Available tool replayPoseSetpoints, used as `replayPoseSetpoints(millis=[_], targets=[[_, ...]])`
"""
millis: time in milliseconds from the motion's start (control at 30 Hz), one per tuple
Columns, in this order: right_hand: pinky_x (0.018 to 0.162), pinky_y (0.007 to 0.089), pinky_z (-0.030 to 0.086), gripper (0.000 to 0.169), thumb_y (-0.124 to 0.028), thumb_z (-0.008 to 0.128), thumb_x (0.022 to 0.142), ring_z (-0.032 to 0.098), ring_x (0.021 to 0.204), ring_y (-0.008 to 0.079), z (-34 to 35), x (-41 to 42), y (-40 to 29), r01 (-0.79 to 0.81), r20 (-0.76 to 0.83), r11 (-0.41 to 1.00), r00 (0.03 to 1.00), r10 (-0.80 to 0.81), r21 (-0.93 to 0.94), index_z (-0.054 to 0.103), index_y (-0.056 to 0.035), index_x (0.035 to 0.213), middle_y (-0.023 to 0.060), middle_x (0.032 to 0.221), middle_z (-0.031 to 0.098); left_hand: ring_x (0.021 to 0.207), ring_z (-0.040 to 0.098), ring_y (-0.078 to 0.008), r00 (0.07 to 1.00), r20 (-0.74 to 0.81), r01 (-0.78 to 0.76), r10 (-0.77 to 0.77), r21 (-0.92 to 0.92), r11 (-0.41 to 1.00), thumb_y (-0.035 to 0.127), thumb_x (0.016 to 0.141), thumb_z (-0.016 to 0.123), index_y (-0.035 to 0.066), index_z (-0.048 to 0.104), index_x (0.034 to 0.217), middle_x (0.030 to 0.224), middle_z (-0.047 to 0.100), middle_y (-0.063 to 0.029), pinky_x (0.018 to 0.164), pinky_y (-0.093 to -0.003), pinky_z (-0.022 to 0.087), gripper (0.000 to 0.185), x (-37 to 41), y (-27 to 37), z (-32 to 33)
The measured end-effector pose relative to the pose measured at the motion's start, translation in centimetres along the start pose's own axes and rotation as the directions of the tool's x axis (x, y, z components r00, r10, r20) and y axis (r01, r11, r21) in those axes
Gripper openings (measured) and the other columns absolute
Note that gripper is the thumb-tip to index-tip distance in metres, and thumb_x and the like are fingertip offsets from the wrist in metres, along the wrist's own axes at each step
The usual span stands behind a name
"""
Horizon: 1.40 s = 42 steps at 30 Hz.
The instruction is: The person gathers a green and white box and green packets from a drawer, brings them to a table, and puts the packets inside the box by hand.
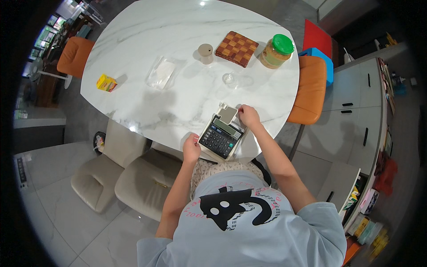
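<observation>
A black desk calculator point(221, 137) with a grey display lies tilted on a cream holder or tray point(213, 155) at the table's near edge. A cream piece with a flat grey face point(228, 114) sits just above the calculator's display; its exact kind is unclear. My left hand point(191, 149) grips the left edge of the cream holder, thumb and fingers closed on it. At the upper right, my right hand point(249, 115) has curled fingers against the holder's edge beside the grey-faced piece. The right fingertips are partly hidden.
The white marble-patterned table point(186, 110) bears a clear glass vessel point(230, 80), a beige cup point(205, 54), checkered wooden boards point(237, 49), a green-lidded jar point(277, 51), a clear plastic bag point(162, 73) and a yellow box point(106, 82). Chairs point(146, 180) stand left; an open drawer point(338, 188) is right.
</observation>
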State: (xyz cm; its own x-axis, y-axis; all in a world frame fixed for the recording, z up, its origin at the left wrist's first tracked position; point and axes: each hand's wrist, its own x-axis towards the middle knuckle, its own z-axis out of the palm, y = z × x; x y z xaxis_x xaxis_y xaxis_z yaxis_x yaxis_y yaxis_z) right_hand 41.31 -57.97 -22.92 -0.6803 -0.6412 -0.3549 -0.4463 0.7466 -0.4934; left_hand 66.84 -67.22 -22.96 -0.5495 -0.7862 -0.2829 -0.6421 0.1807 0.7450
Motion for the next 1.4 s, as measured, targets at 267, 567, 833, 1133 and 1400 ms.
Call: replayPoseSetpoints(millis=[267, 567, 833, 1133, 1400], targets=[[0.072, 0.0381, 0.048, 0.017, -0.017, 0.052, 0.077, 0.060, 0.081, 0.0287, -1.6, -0.6, 1.5, 0.023, 0.011, 0.999, 1.000, -0.023, -0.033, 0.066, -0.0101, 0.083, 0.0112, 0.088, 0.063, 0.065, 0.060, -0.0224, 0.987, 0.023, -0.161, 0.160, 0.015, 0.987, -0.011, 0.068, 0.048, 0.001, 0.058, 0.088, 0.077, 0.061, -0.0144, 0.059, -0.0298, 0.047, 0.025, 0.8, -0.6, 1.4], [0.063, 0.0305, 0.047, 0.025, -0.014, 0.053, 0.079, 0.061, 0.071, 0.0193, -2.7, -4.4, 10.5, -0.108, -0.382, 0.884, 0.873, 0.303, 0.454, 0.058, -0.0019, 0.100, 0.0122, 0.079, 0.063, 0.067, 0.060, -0.0263, 0.979, 0.141, -0.128, 0.145, -0.126, 0.984, -0.007, 0.067, 0.053, 0.000, 0.062, 0.093, 0.083, 0.059, -0.0180, 0.061, -0.0321, 0.049, 0.029, 1.2, 1.7, 6.0], [0.067, 0.0294, 0.047, 0.037, -0.005, 0.056, 0.074, 0.057, 0.071, 0.0185, 1.7, -11.4, 10.4, -0.189, -0.161, 0.743, 0.914, 0.371, 0.643, 0.051, 0.0023, 0.110, 0.0114, 0.083, 0.058, 0.067, 0.061, -0.0250, 0.973, 0.206, -0.052, 0.105, -0.247, 0.968, -0.003, 0.069, 0.056, -0.003, 0.061, 0.097, 0.084, 0.059, -0.0188, 0.061, -0.0313, 0.050, 0.029, 2.5, 3.2, 11.3], [0.072, 0.0405, 0.045, 0.033, -0.001, 0.052, 0.070, 0.053, 0.081, 0.0354, -2.2, -4.9, 10.0, -0.169, -0.403, 0.919, 0.860, 0.314, 0.357, 0.053, -0.0019, 0.102, 0.0176, 0.087, 0.052, 0.068, 0.062, -0.0256, 0.961, 0.211, -0.118, 0.181, -0.278, 0.953, -0.002, 0.069, 0.056, -0.005, 0.061, 0.098, 0.084, 0.061, -0.0197, 0.062, -0.0321, 0.050, 0.029, 8.1, 5.8, 14.2], [0.070, 0.0429, 0.043, 0.023, 0.000, 0.049, 0.066, 0.051, 0.078, 0.0386, -4.9, 1.2, 9.9, -0.176, -0.376, 0.929, 0.877, 0.299, 0.327, 0.054, -0.0006, 0.088, 0.0205, 0.083, 0.052, 0.070, 0.063, -0.0271, 0.977, 0.133, -0.132, 0.164, -0.225, 0.965, 0.001, 0.068, 0.058, -0.003, 0.064, 0.094, 0.081, 0.064, -0.0201, 0.065, -0.0329, 0.049, 0.027, 13.2, 9.8, 15.0]])
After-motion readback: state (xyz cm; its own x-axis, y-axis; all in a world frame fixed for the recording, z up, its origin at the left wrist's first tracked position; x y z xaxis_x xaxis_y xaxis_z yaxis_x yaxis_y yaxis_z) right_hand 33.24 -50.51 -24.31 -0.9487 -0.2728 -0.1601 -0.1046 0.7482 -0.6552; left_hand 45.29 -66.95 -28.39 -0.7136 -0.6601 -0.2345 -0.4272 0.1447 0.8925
